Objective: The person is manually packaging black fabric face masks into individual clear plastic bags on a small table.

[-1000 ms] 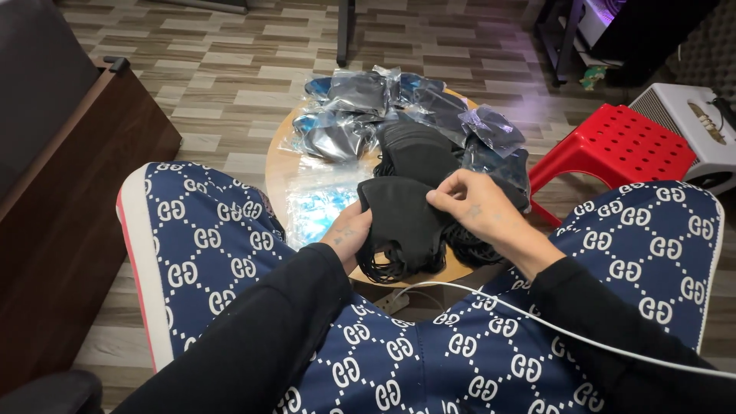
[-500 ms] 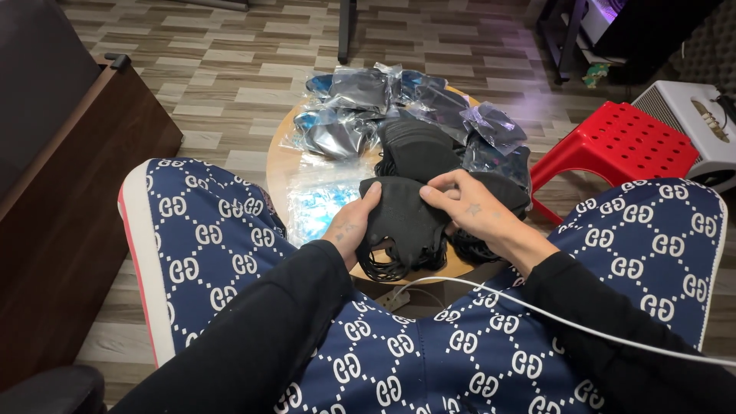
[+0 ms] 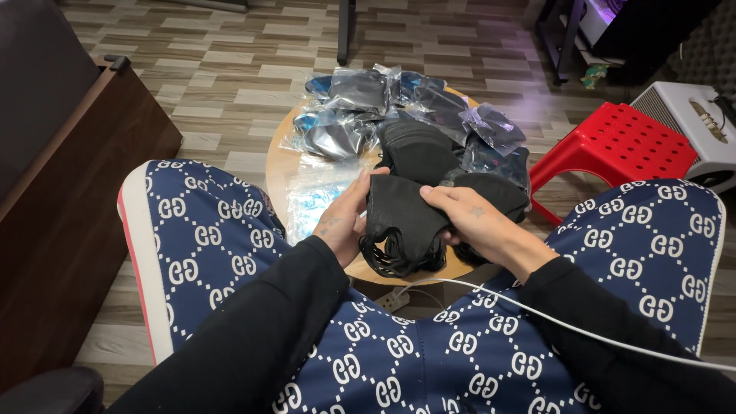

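Note:
A stack of black face masks (image 3: 399, 222) with dangling ear loops is held over the near edge of a small round wooden table (image 3: 277, 165). My left hand (image 3: 341, 222) grips the stack's left side, thumb on top. On the stack's right side rests my right hand (image 3: 475, 226), fingers curled over its upper edge. More black masks (image 3: 418, 149) lie piled on the table just behind. Several clear plastic bags (image 3: 337, 134) holding dark masks are heaped at the table's far side, and empty clear bags (image 3: 310, 199) lie near my left hand.
My knees in blue patterned trousers flank the table. A red plastic stool (image 3: 613, 142) stands to the right, with a white box-like device (image 3: 694, 126) behind it. A dark wooden cabinet (image 3: 69, 207) lines the left. A white cable (image 3: 552, 322) crosses my right arm.
My right hand has dropped from pinching the stack's top to lying flat along its right side. The left hand stays on the stack's left edge.

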